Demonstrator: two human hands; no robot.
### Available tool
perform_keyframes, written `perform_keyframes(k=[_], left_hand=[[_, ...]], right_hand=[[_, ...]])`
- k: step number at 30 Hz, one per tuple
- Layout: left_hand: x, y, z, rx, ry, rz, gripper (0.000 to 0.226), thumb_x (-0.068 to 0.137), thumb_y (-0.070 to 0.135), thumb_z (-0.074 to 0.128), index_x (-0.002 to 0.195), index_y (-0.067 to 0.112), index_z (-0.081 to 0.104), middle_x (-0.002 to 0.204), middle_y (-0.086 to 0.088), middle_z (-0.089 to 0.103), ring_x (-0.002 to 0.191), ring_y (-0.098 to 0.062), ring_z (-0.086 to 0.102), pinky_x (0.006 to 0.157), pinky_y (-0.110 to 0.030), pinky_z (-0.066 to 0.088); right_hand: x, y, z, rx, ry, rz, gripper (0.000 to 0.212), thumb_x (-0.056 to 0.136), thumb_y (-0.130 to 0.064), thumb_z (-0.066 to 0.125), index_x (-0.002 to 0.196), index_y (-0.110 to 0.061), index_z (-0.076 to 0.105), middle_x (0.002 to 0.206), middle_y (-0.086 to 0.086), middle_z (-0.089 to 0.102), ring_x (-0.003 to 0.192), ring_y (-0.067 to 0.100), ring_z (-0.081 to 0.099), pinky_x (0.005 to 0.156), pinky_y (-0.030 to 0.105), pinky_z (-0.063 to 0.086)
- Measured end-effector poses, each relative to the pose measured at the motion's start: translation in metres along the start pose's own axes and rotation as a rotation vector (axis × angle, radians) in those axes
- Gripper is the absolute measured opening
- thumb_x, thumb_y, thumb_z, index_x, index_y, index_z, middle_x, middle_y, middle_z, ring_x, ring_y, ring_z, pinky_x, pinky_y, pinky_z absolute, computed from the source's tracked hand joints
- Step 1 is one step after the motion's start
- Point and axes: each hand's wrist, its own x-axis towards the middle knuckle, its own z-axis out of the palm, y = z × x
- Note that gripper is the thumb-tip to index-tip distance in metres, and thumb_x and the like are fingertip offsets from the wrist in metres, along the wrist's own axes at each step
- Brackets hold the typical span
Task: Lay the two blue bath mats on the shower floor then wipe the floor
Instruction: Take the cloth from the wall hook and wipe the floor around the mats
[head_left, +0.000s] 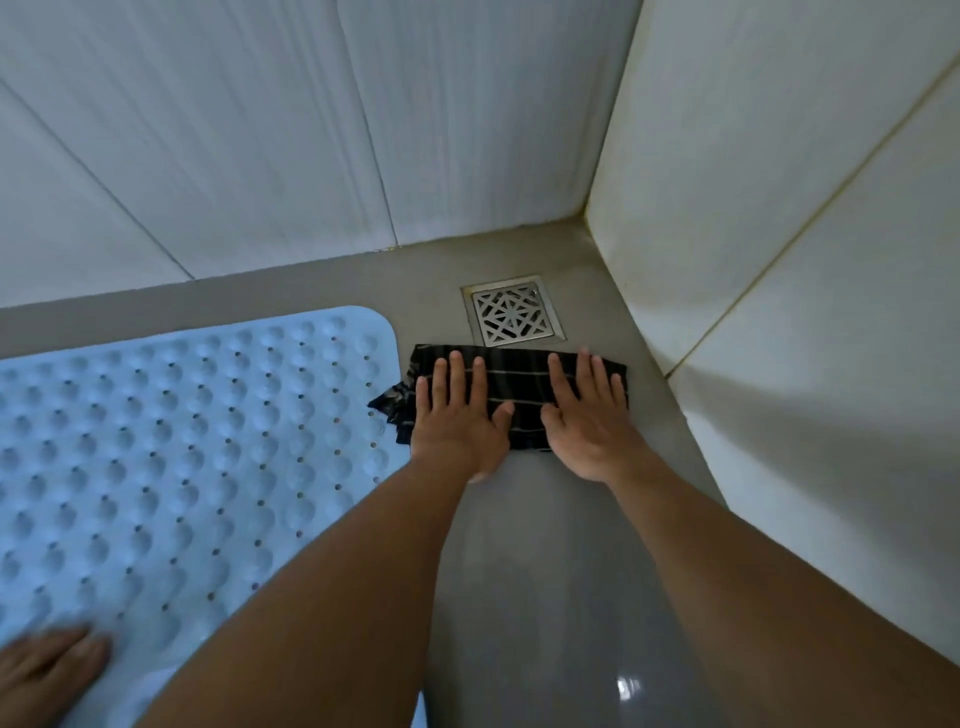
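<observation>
A light blue bath mat (182, 441) with suction bumps and small holes lies flat on the grey shower floor (545, 571), filling the left side. Only this one mat is clearly in view. To its right, a black cloth (519, 382) with thin pale stripes is spread on the floor just in front of the drain. My left hand (457, 415) presses flat on the cloth's left half, fingers spread. My right hand (587, 421) presses flat on its right half in the same way. The cloth's left corner overlaps the mat's edge.
A square metal drain grate (514, 312) sits in the floor just beyond the cloth. White tiled walls (779, 208) meet in a corner close behind and to the right. A bare foot (47, 670) rests on the mat at the bottom left.
</observation>
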Motion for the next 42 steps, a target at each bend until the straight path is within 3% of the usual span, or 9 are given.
perform_keyframes(k=[4, 26, 38, 42], left_hand=[[-0.002, 0.007, 0.004, -0.022, -0.001, -0.053, 0.072, 0.102, 0.055, 0.009, 0.155, 0.018, -0.021, 0.163, -0.009, -0.027, 0.149, -0.025, -0.027, 0.121, -0.047, -0.016], [0.002, 0.004, 0.012, -0.008, 0.041, -0.040, 0.068, 0.103, 0.052, 0.009, 0.156, 0.019, -0.019, 0.163, -0.007, -0.026, 0.150, -0.027, -0.026, 0.121, -0.050, -0.015], [-0.021, 0.023, 0.024, -0.063, 0.061, -0.150, 0.069, 0.103, 0.053, 0.011, 0.157, 0.022, -0.017, 0.164, -0.006, -0.025, 0.151, -0.026, -0.023, 0.121, -0.049, -0.014], [-0.045, 0.032, 0.035, -0.061, 0.061, -0.158, 0.068, 0.103, 0.053, 0.010, 0.156, 0.021, -0.018, 0.163, -0.007, -0.026, 0.150, -0.026, -0.024, 0.121, -0.049, -0.015]], right_hand=[[0.001, 0.004, -0.002, -0.023, 0.003, -0.024, 0.067, 0.102, -0.059, 0.010, 0.157, -0.029, -0.014, 0.163, 0.009, -0.023, 0.150, 0.024, -0.023, 0.120, 0.043, -0.016], [0.009, 0.007, 0.003, -0.049, -0.018, -0.035, 0.066, 0.103, -0.057, 0.012, 0.157, -0.029, -0.015, 0.162, 0.009, -0.027, 0.148, 0.022, -0.028, 0.121, 0.046, -0.015], [-0.010, 0.021, 0.007, -0.094, 0.014, -0.117, 0.062, 0.103, -0.057, 0.014, 0.157, -0.037, -0.009, 0.164, 0.006, -0.021, 0.151, 0.021, -0.021, 0.122, 0.043, -0.013], [-0.032, 0.029, 0.016, -0.105, 0.005, -0.138, 0.057, 0.103, -0.058, 0.014, 0.154, -0.047, -0.010, 0.164, 0.009, -0.021, 0.150, 0.023, -0.022, 0.121, 0.045, -0.013]])
